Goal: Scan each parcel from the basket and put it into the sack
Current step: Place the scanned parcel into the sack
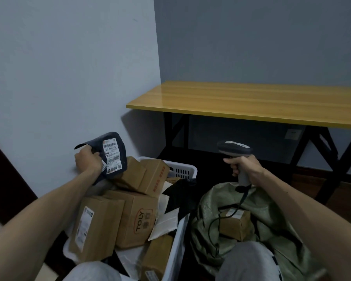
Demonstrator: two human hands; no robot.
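Observation:
My left hand (88,160) grips a dark grey soft parcel (113,157) by its left edge and holds it above the white basket (185,170), with the white label facing right. My right hand (244,165) grips the handle of a grey barcode scanner (234,148), whose head points left toward the parcel across a gap. The basket holds several brown cardboard boxes (134,224) and flat white and black mailers. To its right lies the green sack (251,230), open, with a small cardboard box (236,222) inside. The scanner's black cable trails down over the sack.
A yellow-topped table (251,102) on black legs stands at the back right. A blue-grey wall corner rises behind the basket. My two knees in grey trousers show at the bottom edge. A dark panel stands at the far left.

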